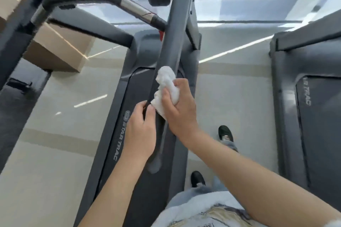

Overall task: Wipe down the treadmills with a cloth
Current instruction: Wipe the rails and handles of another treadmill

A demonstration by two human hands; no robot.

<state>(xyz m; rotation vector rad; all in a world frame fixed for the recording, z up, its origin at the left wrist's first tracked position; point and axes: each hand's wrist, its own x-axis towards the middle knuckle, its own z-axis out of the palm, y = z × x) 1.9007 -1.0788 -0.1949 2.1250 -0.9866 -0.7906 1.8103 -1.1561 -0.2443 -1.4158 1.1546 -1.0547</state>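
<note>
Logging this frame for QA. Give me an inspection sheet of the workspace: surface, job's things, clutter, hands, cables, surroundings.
Surface: grey side handrail of the near treadmill, running up toward the console.
Job's things: crumpled white cloth pressed against the handrail; second treadmill at right.
Clutter: cardboard box on the floor at left.
Hands: right hand grips the cloth; left hand holds the rail just below it, fingers curled round.
Cables: nothing seen.
Surroundings: pale glossy floor, black shoes between the treadmills.

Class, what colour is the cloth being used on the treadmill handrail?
White, plain; the head view shows the cloth best, in the right hand.
</note>
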